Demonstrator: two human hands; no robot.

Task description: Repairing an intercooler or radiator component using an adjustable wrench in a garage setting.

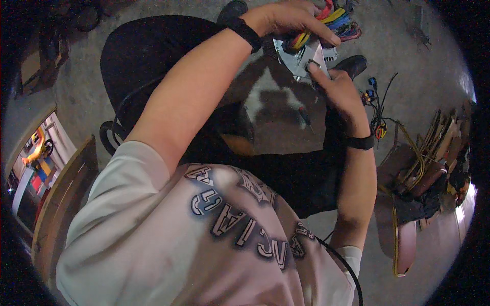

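Near the top of the head view, my left hand (301, 19) is closed round a thick bundle of coloured wires (337, 21), mostly red, yellow and blue. The wires come out of a silver metal case (301, 62), which looks like a computer power supply. My right hand (341, 91) grips the case's near right side, its thumb pressed on the metal. The case is held up, tilted, above the space between my legs. My hands hide part of the case and the wires' roots.
A slim tool, perhaps a screwdriver (304, 117), lies below the case between my legs. Loose black cables with connectors (376, 104) lie on the floor at right, beside a shoe (352, 66). Farther right is a cardboard pile (444, 158). A wooden board (61, 194) stands at left.
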